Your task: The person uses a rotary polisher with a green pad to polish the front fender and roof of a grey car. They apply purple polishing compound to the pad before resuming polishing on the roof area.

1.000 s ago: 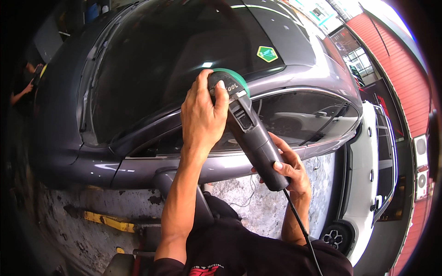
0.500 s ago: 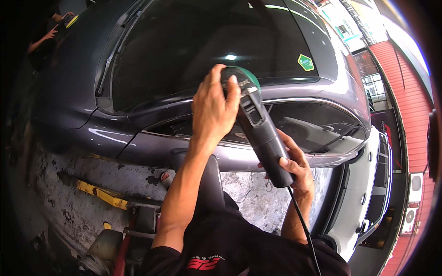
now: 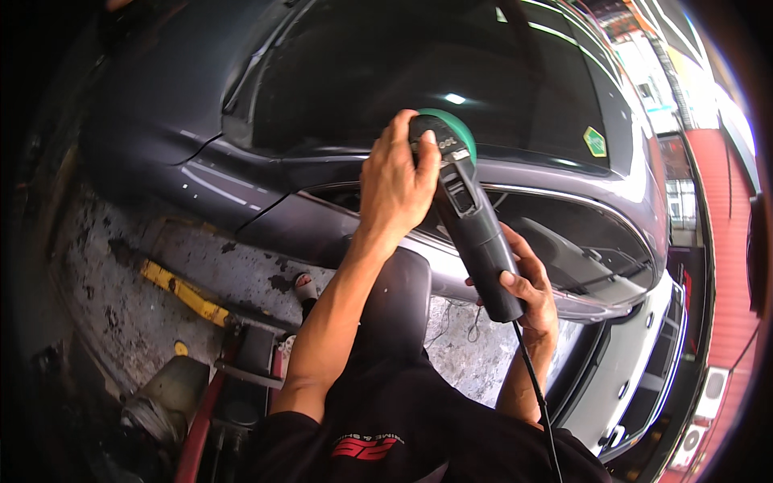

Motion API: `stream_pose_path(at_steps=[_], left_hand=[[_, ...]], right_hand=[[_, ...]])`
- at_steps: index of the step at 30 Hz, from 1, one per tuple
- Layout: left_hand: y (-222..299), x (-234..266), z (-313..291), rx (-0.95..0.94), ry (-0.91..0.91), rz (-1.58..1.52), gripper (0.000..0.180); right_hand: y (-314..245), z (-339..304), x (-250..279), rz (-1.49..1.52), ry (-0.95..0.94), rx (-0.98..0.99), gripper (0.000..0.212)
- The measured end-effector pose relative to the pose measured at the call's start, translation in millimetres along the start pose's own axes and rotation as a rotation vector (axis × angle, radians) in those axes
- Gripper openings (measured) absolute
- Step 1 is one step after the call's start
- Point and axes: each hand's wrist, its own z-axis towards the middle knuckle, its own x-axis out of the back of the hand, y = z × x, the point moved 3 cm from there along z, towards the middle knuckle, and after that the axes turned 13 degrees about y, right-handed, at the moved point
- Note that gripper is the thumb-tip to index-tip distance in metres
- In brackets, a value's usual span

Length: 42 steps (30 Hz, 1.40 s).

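Dark grey car (image 3: 346, 105) fills the upper view, its near edge curving past the side window (image 3: 580, 229). White car (image 3: 612, 378) stands at lower right, limiting room on that side. Between them and below, I read open, stained floor (image 3: 475, 334). Black polisher (image 3: 481, 245) lies slantwise over the grey car's side window, head toward the windshield's lower edge. Left hand (image 3: 398, 181): fingers wrapped over the polisher's head. Right hand (image 3: 533, 283): fingers closed around its rear body. Green pad (image 3: 464, 133) shows past the head's rim; I cannot tell whether it touches the car. Cord (image 3: 531, 374) trails down from the rear end.
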Motion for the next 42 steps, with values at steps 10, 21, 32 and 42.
stream_pose_path(at_steps=[10,21,32,42], left_hand=[[-38,45,10,0.103,0.059,0.021,0.052],[-85,100,21,0.220,0.144,0.101,0.054],[-114,133,36,0.312,0.188,0.129,0.055],[-127,120,-21,0.334,0.466,-0.206,0.057]], right_hand=[[-3,16,-52,-0.096,-0.101,-0.008,0.095],[6,44,-105,-0.216,-0.213,-0.007,0.086],[10,65,-143,-0.258,-0.354,-0.019,0.076],[26,76,-119,-0.387,-0.429,0.058,0.089]])
